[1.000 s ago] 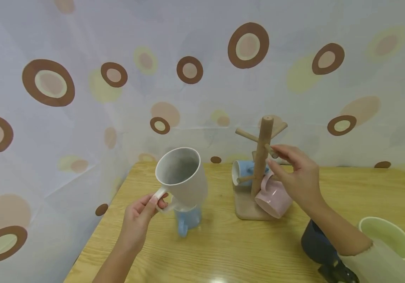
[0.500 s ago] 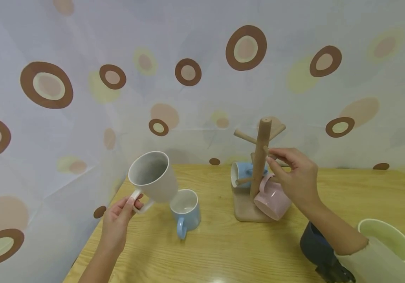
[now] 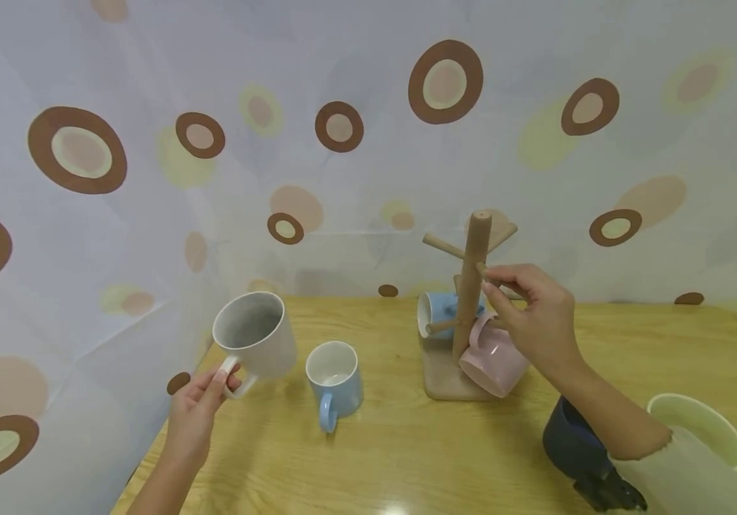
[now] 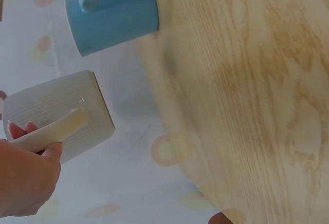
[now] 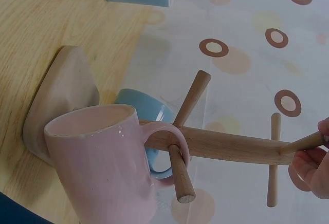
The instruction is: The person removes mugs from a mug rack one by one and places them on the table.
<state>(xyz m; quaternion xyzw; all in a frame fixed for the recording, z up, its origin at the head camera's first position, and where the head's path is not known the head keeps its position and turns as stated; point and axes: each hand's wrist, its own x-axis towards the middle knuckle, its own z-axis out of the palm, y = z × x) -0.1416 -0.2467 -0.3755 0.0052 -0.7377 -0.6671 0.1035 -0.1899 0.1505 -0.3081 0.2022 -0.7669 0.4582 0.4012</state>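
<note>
My left hand [image 3: 194,411] grips the handle of a white mug [image 3: 255,336], held tilted above the table's left side. In the left wrist view, thin ridges run along the body of this mug [image 4: 64,113]. Just right of it, a blue mug [image 3: 336,379] stands upright, handle toward me. My right hand [image 3: 538,315] pinches an upper peg [image 5: 306,143] of the wooden mug tree [image 3: 474,279] between thumb and fingers. A pink mug [image 3: 495,361] hangs tilted by its handle from a lower peg. Another blue mug [image 3: 435,313] hangs behind the post, partly hidden.
A light green bowl-like vessel [image 3: 696,429] stands at the right, partly covered by the right sleeve [image 3: 683,472]. Beneath the right forearm is a dark blue object [image 3: 570,443] with a black part. A patterned curtain [image 3: 368,179] hangs behind the wooden table [image 3: 407,458].
My left hand has carried the white mug left and lower, uncovering the blue mug on the table. My right hand has closed in on the peg, its fingertips now nearer the post.
</note>
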